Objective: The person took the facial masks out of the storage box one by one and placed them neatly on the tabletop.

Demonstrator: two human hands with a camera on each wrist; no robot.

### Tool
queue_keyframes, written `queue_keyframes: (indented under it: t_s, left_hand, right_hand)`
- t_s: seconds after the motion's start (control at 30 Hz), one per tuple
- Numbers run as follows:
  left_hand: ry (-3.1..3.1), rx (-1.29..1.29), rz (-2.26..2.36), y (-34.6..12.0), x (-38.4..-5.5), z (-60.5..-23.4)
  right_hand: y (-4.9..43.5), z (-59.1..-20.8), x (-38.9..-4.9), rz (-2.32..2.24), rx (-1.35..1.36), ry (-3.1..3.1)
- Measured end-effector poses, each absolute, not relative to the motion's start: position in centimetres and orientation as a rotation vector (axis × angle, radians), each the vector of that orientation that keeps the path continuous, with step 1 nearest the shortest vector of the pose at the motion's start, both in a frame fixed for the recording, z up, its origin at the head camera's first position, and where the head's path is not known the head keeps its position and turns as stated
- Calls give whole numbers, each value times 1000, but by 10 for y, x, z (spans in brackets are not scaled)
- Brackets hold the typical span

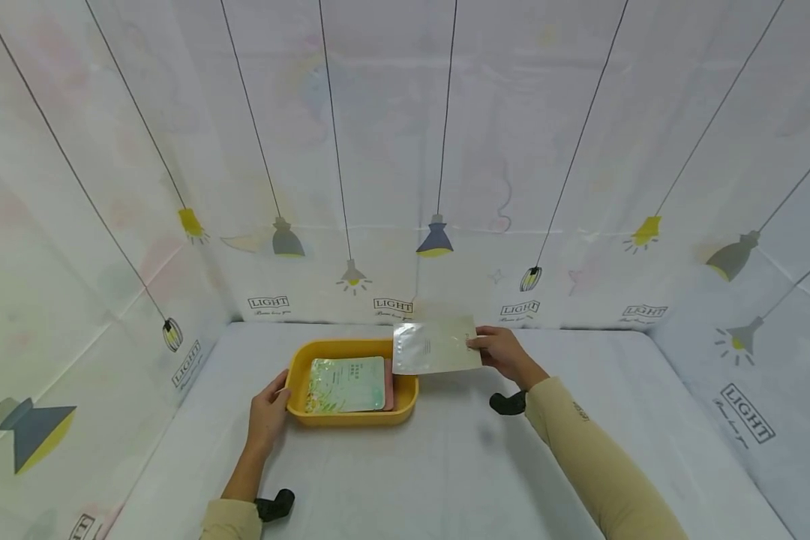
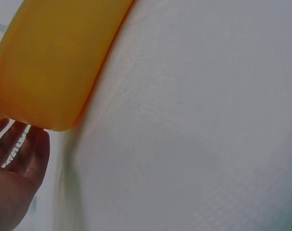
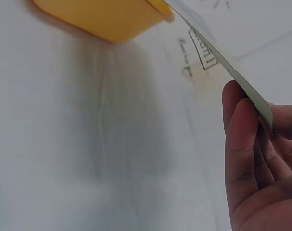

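Head view: right hand point(image 1: 502, 351) pinched pale packet point(image 1: 439, 345)

Its thumb and fingers gripped the packet's right edge; the rest stretched leftward from them, over the near end of a yellow tray point(image 1: 351, 421). Farther from those fingers, inside the tray, a green packet point(image 1: 347, 385) overlapped a pink packet point(image 1: 388, 386). At the farthest end, the left hand's point(image 1: 266, 416) fingers, loosely extended, touched the tray.

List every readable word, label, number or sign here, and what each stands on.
"LIGHT": boxed, repeated on the white lamp-printed backdrop.
Cursive line under each box: too small to read surely.
Flat pale-green flower-printed packet in the yellow rounded plastic tray: print too small.
Flat silvery-beige rectangular packet in the right hand: print too small.
Dark mark on the beige fabric sleeve: unreadable.
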State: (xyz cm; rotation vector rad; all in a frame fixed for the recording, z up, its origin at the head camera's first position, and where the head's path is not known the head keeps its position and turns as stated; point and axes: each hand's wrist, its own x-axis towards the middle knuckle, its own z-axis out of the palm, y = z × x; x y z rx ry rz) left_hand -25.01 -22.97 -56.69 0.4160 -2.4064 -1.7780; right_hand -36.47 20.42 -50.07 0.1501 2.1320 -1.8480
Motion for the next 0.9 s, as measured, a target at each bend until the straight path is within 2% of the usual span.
queue_keyframes:
  t_s: [0.37,0.9]
  left_hand:
    - [-2421,389,-1780,-231,-252,-566]
    - [-2423,361,-1754,-232,-249,-569]
  right_hand:
    - [235,-511,-374,-1895,228,2096]
    - [247,-534,-381,-1890,391,2118]
